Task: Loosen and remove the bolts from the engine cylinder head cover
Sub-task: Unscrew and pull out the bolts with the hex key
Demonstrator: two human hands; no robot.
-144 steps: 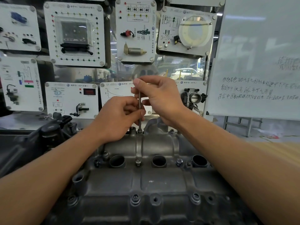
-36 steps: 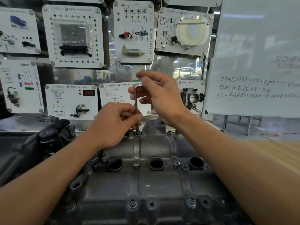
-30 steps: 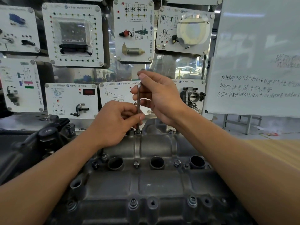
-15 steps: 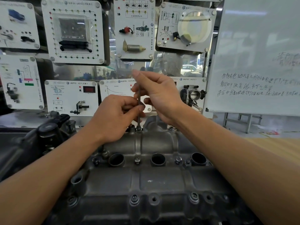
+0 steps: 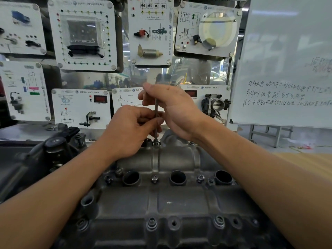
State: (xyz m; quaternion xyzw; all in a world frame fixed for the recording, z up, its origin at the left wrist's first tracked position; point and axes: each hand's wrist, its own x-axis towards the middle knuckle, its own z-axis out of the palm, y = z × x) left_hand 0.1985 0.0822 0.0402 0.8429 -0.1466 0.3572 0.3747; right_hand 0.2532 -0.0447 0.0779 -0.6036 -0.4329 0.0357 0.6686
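Under your arms lies the cylinder head cover (image 5: 179,200): cast grey metal, matt and grainy, with a rounded hump across its far half. Your right hand (image 5: 176,108) curls round the top of the key, and your left hand (image 5: 129,130) pinches its shank lower down. Three round dark wells (image 5: 177,177) sit in a row. The key (image 5: 156,112) is a thin steel rod standing upright, its tip in the rear bolt (image 5: 156,142) at the cover's far edge. Three bright-headed row bolts (image 5: 154,178) stand in line with the wells.

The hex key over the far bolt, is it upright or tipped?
Upright. The hex key stands near vertical, its tip in the far bolt, the left hand pinching its shaft, the right hand its top.
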